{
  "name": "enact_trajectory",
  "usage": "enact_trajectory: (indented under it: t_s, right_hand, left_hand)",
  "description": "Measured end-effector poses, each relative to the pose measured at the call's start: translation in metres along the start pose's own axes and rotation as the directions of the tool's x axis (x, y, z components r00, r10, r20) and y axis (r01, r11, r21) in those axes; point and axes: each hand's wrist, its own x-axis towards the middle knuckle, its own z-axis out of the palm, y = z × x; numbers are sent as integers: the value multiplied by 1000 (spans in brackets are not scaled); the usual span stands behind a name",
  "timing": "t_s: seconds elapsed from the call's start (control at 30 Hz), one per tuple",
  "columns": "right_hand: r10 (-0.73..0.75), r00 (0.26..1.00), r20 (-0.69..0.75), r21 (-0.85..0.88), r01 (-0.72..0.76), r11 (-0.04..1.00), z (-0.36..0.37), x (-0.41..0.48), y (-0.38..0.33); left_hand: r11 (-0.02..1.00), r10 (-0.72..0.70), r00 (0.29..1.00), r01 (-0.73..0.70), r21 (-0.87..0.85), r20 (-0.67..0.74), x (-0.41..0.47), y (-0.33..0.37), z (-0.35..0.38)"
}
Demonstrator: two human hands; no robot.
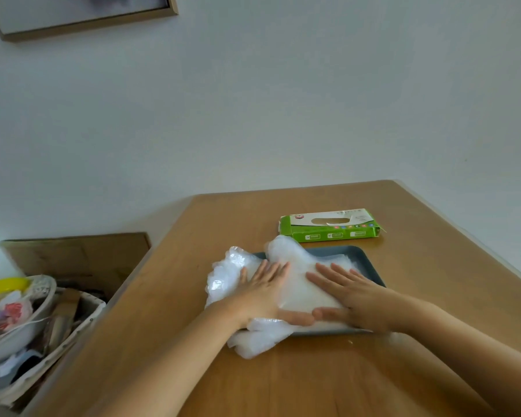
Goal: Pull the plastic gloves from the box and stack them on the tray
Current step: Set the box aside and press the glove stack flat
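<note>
Head view, wooden table (313, 380), pale wall (283, 115), framed picture (82, 13), cluttered basket (57, 335)

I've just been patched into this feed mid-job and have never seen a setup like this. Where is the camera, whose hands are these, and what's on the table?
There is no machine here. A person works bare-handed, and the single picture comes from a camera worn on their head, looking forward and down. Their left hand and right hand lie flat with fingers straight, pressing a pile of clear plastic gloves onto a grey-blue tray. The pile spills over the tray's left edge. Neither hand grips anything. Behind the tray, the green glove box lies on the wooden table.
</note>
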Motion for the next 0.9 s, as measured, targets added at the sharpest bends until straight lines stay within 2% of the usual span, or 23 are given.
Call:
enact_trajectory:
  t_s: [0.1, 0.23, 0.3, 0.37, 0.4, 0.5, 0.6, 0.73, 0.8, 0.9]
  right_hand:
    - [25, 999, 40, -34, -23, 999, -2, 0, 4]
    - [57, 993, 100, -92, -48, 995, -15, 2, 4]
    - [90, 991, 95, -83, -83, 993, -29, 1, 3]
    - [100, 995, -25, 22, -99, 995, -44, 5, 4]
    - [103, 989, -106, 81, -95, 992, -51, 10, 6]
    - [152, 957, -246, 154, -116, 981, -65, 31, 19]
    - [218, 935, -279, 221, -158, 962, -78, 49, 32]
    - [136, 976, -170, 302, -80, 950, -81, 67, 30]
    - [94, 989, -118, 273, -59, 960, -76, 80, 24]
    - [42, 994, -98, 271, -14, 962, -67, 103, 20]
  left_hand:
    - [995, -42, 999, 41, 95, 3, -14, -20, -8]
    - [966, -157, 980, 127, 225, 123, -36, -45, -34]
    - [967, -183, 968, 145, 209, 175, -44, -55, -48]
    - [983, -160, 964, 136, 126, 210, -47, -64, -58]
    - [991, -132, 969, 129, 24, 207, -47, -66, -63]
    - [973, -115, 993, 120, -197, 37, -42, -65, -77]
    - [973, -126, 987, 104, -208, -98, -28, -61, -91]
    - [957, -73, 987, 28, -289, -146, -5, -49, -89]
    - [954, -47, 987, 0, -298, -153, 6, -43, -77]
    - [945, -88, 984, 33, -326, -155, 23, -41, -58]
